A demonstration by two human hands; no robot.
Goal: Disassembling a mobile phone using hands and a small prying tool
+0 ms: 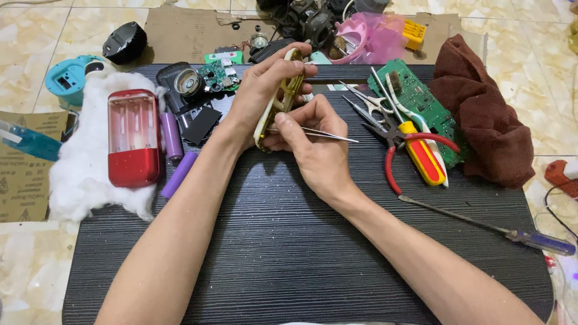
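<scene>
Off the left edge of the black board [289,259], on the tiled floor, lie a blue bottle [27,141] on a sheet of sandpaper [21,186] and a turquoise plastic housing [69,78]. A wad of white cotton [84,180] hangs over the board's left edge, and a red battery case [133,137] rests on it. Just beside the case lie two purple batteries [174,153], one upright along the case, the other tilted below it. Near the far left corner sit a black motor part [183,84] and a small green circuit board [218,75].

Near the middle of the far edge, the left hand [262,96] is clasped around a cream and gold oval frame [280,102], holding it on edge above the board, fingers over its top and thumb behind. The right hand [313,144] sits just beside it, pinching thin metal tweezers [319,133] whose tip meets the frame's lower part while the other end points right.

Further right lie scissors [364,102], red-handled pliers [403,150], a yellow and red screwdriver [421,156] and a white toothbrush [406,108], all across a large green circuit board [421,102]. A brown cloth [481,114] covers the far right corner. A long screwdriver with a blue handle [518,235] juts over the right edge.
</scene>
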